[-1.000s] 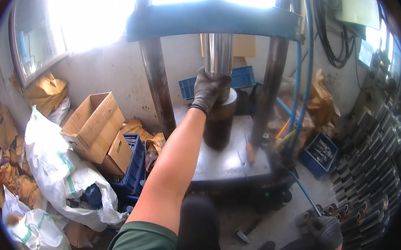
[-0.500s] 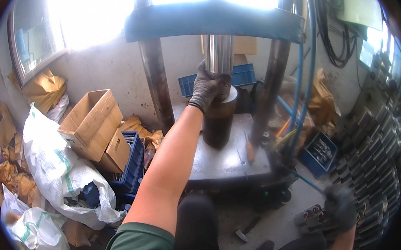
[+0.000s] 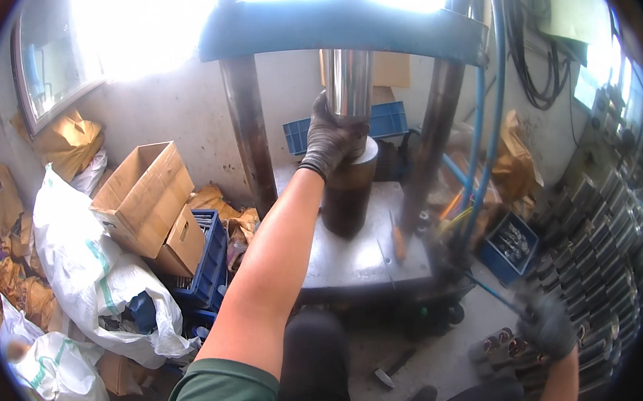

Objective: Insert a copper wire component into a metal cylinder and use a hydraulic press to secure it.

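My left hand (image 3: 332, 134), in a dark grey glove, is closed around a dark part just under the shiny steel ram (image 3: 349, 83) of a press. What lies inside the fingers is mostly hidden. Directly below it a thick dark metal cylinder (image 3: 348, 202) with a pale top stands upright on the press's steel table (image 3: 341, 268). At the lower right my gloved right hand (image 3: 547, 328), slightly blurred, grips the end of a thin blue lever (image 3: 495, 291) that runs up to the press.
A blue crossbeam (image 3: 339, 26) spans the press posts. Stacked cardboard boxes (image 3: 147, 205), a blue crate (image 3: 211, 259) and white sacks (image 3: 79, 255) crowd the left. A hammer (image 3: 393, 369) lies on the floor. On the right are a blue bin (image 3: 511, 247) and stacked metal tubes (image 3: 594, 256).
My right hand has risen slightly on the lever, blurred in both frames. The left hand keeps its hold under the ram. The whole view has shifted a little.
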`<move>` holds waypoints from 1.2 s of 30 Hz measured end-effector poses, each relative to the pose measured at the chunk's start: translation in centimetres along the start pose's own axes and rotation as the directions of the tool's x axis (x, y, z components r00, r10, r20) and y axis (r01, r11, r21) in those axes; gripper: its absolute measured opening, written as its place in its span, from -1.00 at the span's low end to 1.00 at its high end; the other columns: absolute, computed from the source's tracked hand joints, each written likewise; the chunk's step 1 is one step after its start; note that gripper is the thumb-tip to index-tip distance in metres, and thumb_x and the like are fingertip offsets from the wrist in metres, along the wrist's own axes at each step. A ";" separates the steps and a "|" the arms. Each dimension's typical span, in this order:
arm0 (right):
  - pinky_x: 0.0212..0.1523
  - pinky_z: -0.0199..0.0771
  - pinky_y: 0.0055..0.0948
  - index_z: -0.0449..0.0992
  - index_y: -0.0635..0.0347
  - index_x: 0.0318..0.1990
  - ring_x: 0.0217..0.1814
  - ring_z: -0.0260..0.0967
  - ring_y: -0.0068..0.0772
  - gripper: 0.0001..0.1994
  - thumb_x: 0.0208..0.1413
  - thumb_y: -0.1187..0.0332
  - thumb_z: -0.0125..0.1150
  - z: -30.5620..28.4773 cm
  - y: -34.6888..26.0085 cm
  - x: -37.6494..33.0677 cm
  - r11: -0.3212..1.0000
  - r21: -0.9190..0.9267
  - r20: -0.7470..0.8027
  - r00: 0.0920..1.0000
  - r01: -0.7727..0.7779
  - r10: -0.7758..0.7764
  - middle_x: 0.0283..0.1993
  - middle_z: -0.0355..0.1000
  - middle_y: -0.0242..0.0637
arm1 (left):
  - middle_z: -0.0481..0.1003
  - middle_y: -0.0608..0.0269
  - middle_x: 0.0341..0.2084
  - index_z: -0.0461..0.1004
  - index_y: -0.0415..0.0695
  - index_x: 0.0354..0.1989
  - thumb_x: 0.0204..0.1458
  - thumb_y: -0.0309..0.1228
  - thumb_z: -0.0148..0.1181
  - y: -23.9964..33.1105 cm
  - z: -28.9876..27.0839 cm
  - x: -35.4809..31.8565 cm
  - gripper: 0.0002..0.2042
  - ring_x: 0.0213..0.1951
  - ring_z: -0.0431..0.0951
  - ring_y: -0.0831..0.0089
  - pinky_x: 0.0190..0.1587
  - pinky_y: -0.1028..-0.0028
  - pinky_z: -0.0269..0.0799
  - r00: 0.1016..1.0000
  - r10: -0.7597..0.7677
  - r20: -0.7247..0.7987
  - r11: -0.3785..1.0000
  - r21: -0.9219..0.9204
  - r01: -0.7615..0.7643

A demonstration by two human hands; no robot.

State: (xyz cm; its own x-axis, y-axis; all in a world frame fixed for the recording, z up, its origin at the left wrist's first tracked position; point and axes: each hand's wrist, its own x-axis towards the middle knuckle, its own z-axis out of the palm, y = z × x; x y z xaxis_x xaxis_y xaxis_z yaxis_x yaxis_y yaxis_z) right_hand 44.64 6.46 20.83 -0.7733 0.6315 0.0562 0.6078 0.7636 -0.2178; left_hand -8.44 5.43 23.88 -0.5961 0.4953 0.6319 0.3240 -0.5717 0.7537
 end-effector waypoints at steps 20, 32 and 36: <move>-0.35 0.49 -0.20 0.61 0.26 -0.42 -0.44 0.52 0.02 -0.81 0.02 0.29 0.34 6.7 -2.9 -6.5 0.920 0.314 0.045 0.972 -0.234 0.232 -0.49 0.49 0.02 | 0.57 0.21 -0.24 0.38 -0.19 0.01 -0.20 -0.51 0.44 -1.4 -0.9 1.2 -0.48 -0.18 0.59 0.41 -0.10 0.45 0.56 0.999 -0.031 0.024 0.997 0.069 0.029; -0.35 0.45 -0.09 0.58 0.22 -0.46 -0.40 0.47 0.14 -0.83 0.00 0.30 0.31 7.0 -3.1 -6.4 0.979 0.162 -0.109 0.984 -0.121 0.139 -0.49 0.44 0.05 | 0.50 0.07 -0.05 0.23 -0.20 0.21 -0.14 -0.20 0.54 0.1 -1.8 0.0 -0.22 0.01 0.52 0.31 0.14 0.33 0.44 0.980 -0.194 0.045 0.964 0.192 0.182; -0.36 0.45 -0.10 0.57 0.24 -0.49 -0.42 0.46 0.14 -0.82 -0.02 0.30 0.31 6.9 -3.5 -6.3 0.970 0.201 -0.134 0.977 -0.136 0.165 -0.50 0.43 0.06 | 0.50 0.05 -0.06 0.22 -0.19 0.21 -0.13 -0.19 0.54 -0.3 -1.9 0.1 -0.22 0.01 0.53 0.28 0.13 0.31 0.45 0.983 -0.178 0.050 0.964 0.209 0.164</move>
State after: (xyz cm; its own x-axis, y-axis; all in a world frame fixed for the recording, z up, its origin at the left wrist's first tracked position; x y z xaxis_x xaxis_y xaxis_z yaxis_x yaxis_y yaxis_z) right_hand 46.14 -1.14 14.53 -0.6314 0.7608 0.1498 0.6585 0.6281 -0.4145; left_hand -10.01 4.39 23.32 -0.6070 0.6212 0.4956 0.3683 -0.3327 0.8681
